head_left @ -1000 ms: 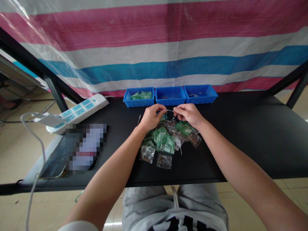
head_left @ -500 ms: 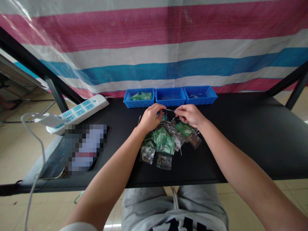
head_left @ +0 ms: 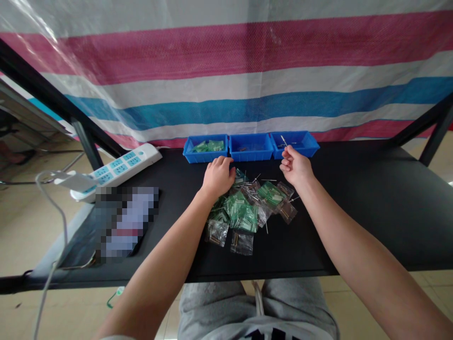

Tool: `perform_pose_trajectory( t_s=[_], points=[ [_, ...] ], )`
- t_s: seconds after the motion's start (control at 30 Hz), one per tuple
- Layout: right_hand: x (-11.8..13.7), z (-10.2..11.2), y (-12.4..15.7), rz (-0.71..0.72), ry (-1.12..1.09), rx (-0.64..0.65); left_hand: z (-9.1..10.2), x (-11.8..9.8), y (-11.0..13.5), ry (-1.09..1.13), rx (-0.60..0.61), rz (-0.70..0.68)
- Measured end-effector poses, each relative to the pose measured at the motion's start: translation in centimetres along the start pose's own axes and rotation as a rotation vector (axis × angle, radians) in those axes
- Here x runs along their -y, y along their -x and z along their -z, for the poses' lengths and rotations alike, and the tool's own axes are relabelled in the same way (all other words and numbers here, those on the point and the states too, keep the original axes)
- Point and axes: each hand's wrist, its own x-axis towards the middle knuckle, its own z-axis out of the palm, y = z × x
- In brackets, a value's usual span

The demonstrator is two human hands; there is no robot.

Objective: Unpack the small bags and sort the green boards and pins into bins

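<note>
Right hand (head_left: 296, 166) pinches a rod (head_left: 283, 140) — can't tell whether left hand (head_left: 217, 176) (curled) grips anything.

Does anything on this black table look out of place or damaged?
Nothing looks clearly damaged. The jumbled pile of green packets and clear bags looks untidy, with thin rods poking out around its edges, while the blue bins stand in a row.

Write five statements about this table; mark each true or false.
1. The right hand holds a thin metal rod. True.
2. The three bins are red. False: the bins are blue.
3. Green packets lie in the left bin. True.
4. The power strip is right of the packet pile. False: the power strip is left of the packet pile.
5. Both hands hold the rod. False: the left hand is apart from it.
</note>
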Motion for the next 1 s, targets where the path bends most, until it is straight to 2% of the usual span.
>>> perform_pose_trajectory(
  t_s=[0.13,0.3,0.57,0.77,0.87,1.0],
  points=[
    [0.1,0.4,-0.5,0.012,0.003,-0.017,-0.3,0.1,0.2,-0.102,0.043,0.009],
    [0.5,0.0,0.1,-0.039,-0.063,-0.079,-0.2,0.1,0.1,-0.080,0.033,0.039],
    [-0.1,-0.3,0.4,0.026,0.023,-0.018,-0.4,1.2,-0.3,-0.003,-0.082,0.288],
    [-0.6,-0.6,1.0,0.112,0.147,0.122,-1.2,2.3,-0.5,0.010,-0.053,0.206],
    [-0.8,-0.7,1.2,0.114,0.169,0.154,-1.3,2.1,-0.5,-0.022,-0.043,0.172],
    [-1.0,-0.7,1.3,0.114,0.207,0.182,-0.9,1.6,-0.2,-0.073,-0.008,0.191]
  ],
)
